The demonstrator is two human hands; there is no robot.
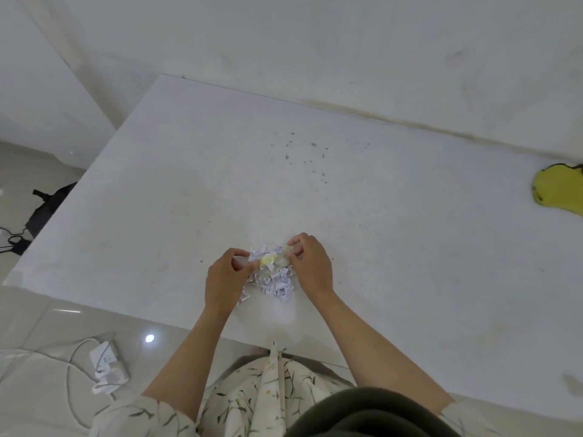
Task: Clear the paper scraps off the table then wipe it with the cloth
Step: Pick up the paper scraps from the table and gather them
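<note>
Crumpled paper scraps [273, 280], light and springy, heaped near table [410, 247] front edge, pinched from either side by left hand [224, 276] and right hand [311, 266], perhaps with clear wrapping; best cupped underneath.

Both hands [268, 272] pinch paper scraps [273, 279] on table [410, 247]; cloth [558, 190] far right.

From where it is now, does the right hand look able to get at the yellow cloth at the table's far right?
Probably yes. The table between the right hand and the yellow cloth is bare. But both hands are busy gathering the paper scraps, and the cloth looks like a long stretch sideways.
</note>
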